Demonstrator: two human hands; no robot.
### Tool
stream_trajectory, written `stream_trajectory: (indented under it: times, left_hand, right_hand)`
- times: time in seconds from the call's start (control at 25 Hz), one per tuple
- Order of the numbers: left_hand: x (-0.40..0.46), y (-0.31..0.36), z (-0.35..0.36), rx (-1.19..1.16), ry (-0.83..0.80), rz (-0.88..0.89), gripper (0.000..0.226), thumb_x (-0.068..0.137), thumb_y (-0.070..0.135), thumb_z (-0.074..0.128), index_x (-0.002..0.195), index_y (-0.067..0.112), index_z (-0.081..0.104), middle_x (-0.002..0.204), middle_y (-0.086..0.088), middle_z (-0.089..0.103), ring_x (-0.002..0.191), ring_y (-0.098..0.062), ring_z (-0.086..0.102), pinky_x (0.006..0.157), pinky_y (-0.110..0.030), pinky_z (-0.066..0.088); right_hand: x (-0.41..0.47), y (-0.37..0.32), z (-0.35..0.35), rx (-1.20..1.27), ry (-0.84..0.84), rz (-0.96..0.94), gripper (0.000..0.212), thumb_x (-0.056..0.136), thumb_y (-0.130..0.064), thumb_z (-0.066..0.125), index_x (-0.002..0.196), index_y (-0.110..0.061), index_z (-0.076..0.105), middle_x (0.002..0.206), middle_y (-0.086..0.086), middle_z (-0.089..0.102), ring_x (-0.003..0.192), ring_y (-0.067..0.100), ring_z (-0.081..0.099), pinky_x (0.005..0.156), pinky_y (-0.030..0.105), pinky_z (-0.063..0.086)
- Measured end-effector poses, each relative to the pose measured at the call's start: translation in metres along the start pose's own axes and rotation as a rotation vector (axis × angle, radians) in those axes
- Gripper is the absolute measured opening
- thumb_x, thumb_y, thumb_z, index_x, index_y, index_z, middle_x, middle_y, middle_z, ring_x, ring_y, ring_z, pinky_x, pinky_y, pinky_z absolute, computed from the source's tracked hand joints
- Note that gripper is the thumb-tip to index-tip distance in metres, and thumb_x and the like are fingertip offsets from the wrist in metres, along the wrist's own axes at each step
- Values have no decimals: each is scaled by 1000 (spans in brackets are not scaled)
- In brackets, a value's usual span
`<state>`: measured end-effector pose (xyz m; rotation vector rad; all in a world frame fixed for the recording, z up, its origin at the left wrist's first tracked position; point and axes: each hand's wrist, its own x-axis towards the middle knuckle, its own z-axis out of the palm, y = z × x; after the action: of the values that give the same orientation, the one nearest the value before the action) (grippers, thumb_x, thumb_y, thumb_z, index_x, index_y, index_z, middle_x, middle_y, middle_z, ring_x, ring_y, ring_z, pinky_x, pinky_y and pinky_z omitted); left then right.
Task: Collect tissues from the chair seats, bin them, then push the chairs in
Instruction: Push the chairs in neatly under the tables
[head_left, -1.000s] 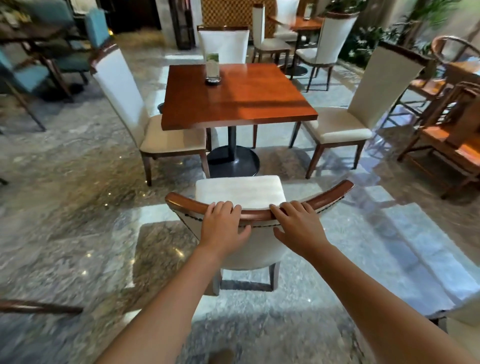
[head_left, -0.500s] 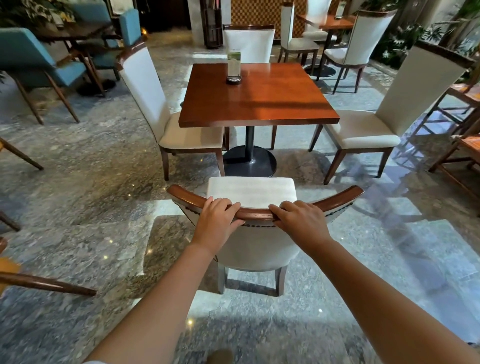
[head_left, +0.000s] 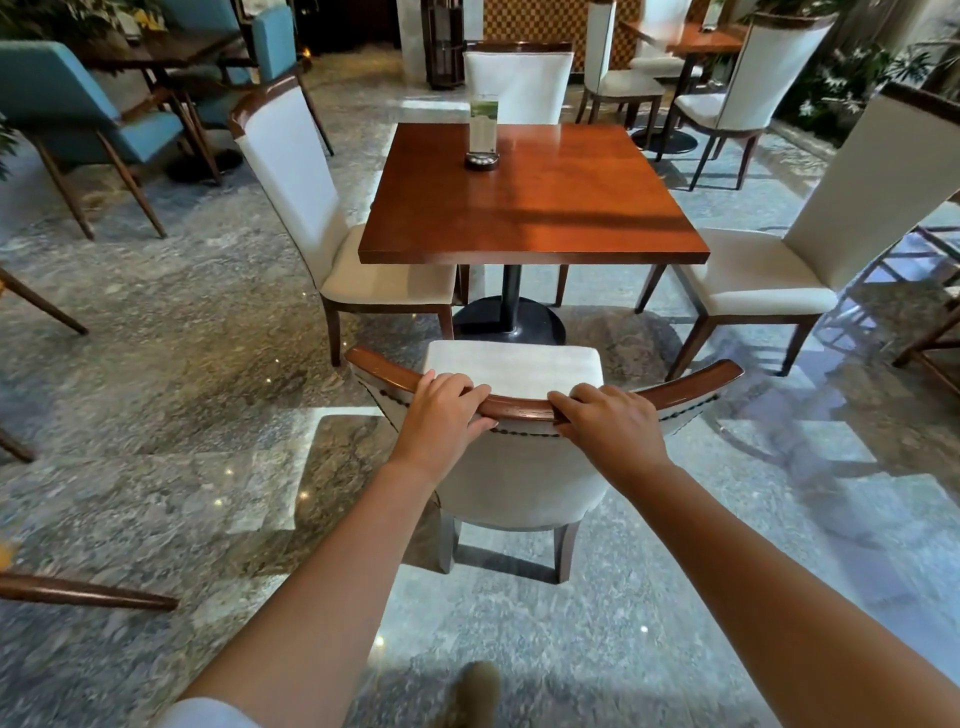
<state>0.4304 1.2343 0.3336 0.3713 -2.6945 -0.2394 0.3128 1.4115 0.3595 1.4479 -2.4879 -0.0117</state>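
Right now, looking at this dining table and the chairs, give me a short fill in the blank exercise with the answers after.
1. Both hands, the left hand and the right hand, grip the wooden top rail of the near ____.
2. The stand sign is on the square ____.
3. The near chair's seat holds ____ tissues.

Answers: chair; table; no
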Motion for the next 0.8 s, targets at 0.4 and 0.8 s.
stream_trajectory:
  times: [0.4,0.8]
  left_hand:
    - [122,-42,34,-18,-18,-30,40,75,28,73,109,9,66,93,-10,67,93,-27,60,99,-42,39]
    - [193,-61,56,8,-18,-42,40,73,26,75,107,8,66,90,-9,67,91,-28,61,99,-42,40]
  right_hand:
    - [119,55,29,46,-30,43,33,88,-33,58,118,-21,56,100,4,67,85,28,63,68,33,48]
    - [187,96,53,71,-40,19,32,89,-29,56,119,-18,55,100,7,67,86,31,63,72,35,49]
